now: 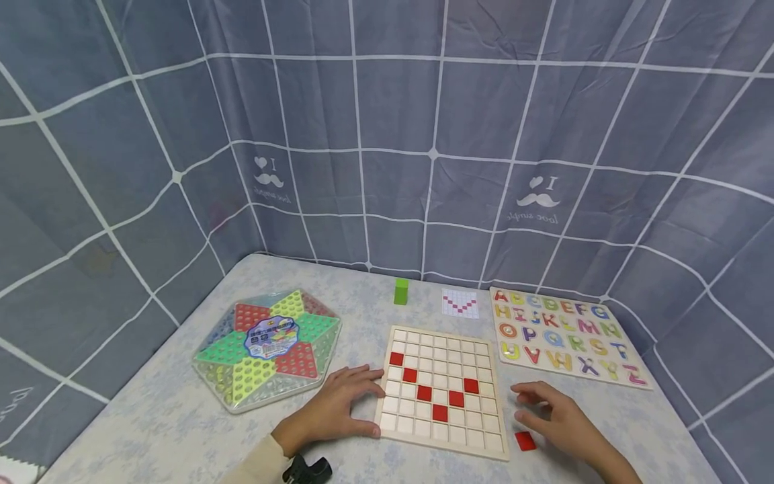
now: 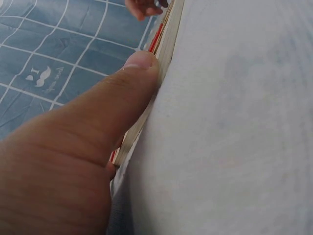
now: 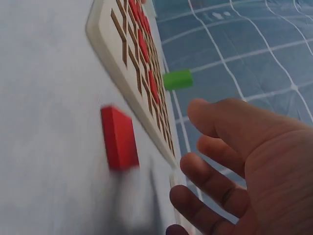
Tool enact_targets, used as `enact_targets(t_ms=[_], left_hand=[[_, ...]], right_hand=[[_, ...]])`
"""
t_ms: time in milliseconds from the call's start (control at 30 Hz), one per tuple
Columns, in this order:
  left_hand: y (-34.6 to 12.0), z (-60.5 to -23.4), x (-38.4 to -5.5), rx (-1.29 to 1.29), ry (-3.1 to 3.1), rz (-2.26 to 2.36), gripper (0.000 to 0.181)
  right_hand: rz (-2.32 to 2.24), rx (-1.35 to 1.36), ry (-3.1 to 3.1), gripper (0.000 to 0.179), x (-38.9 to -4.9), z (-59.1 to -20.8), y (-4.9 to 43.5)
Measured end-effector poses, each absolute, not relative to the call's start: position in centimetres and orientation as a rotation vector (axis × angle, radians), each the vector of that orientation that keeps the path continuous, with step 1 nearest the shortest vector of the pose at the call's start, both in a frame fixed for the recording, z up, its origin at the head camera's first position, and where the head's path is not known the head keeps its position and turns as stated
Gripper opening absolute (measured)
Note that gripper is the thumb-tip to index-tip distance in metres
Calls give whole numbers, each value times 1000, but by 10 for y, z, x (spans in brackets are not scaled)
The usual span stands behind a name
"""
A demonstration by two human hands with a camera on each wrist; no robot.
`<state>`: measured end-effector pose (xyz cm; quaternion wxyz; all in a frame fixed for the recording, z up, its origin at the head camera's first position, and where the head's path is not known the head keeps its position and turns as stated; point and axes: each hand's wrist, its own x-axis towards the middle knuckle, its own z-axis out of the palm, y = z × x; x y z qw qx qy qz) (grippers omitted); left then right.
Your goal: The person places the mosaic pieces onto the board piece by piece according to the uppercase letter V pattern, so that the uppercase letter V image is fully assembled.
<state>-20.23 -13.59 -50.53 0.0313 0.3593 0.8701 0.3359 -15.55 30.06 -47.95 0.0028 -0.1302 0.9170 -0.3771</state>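
A square wooden grid board point(image 1: 425, 349) lies on the table, with several red tiles point(image 1: 424, 393) set among its pale squares in a lopsided V. My left hand point(image 1: 343, 403) rests at the board's left side, fingertips and thumb touching the edge. In the left wrist view the thumb point(image 2: 117, 93) lies against the board's side. To the board's right, my right hand point(image 1: 559, 417) hovers with loosely bent fingers and holds nothing. Below its thumb, one loose red tile point(image 1: 525, 441) lies on the table; in the right wrist view this red tile point(image 3: 119, 139) sits apart from the fingers.
Behind the board stand a green block point(image 1: 401, 292) and a card with a pink V pattern point(image 1: 460, 304). An alphabet board point(image 1: 568, 336) lies at the right. At the left is a hexagonal Chinese checkers set point(image 1: 266, 353). A grid-patterned curtain point(image 1: 393, 181) surrounds the table.
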Motion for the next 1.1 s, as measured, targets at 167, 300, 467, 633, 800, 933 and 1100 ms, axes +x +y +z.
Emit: enact_targets(t_ms=[167, 300, 467, 633, 800, 933, 1100], left_hand=[[-136, -505, -202, 1107, 2672, 1040, 53], [-136, -505, -202, 1105, 2682, 1033, 53], [-136, -505, -202, 1103, 2681, 1040, 54], [-136, -506, -202, 1105, 2679, 1037, 54], [-136, -506, -203, 1111, 2671, 1047, 54], [-136, -506, -203, 1110, 2672, 1044, 54], [-136, -507, -203, 1109, 2684, 1030, 54]], right_hand=[[-1177, -374, 2802, 44, -136, -483, 318], [-1200, -457, 2809, 40, -126, -491, 322], [-1120, -454, 2832, 34, -125, -501, 321], [-1056, -595, 2905, 27, -126, -508, 325], [-1124, -784, 2972, 24, -128, -516, 328], [-1127, -815, 2982, 22, -128, -516, 329], [-1110, -855, 2982, 22, -128, -515, 329]])
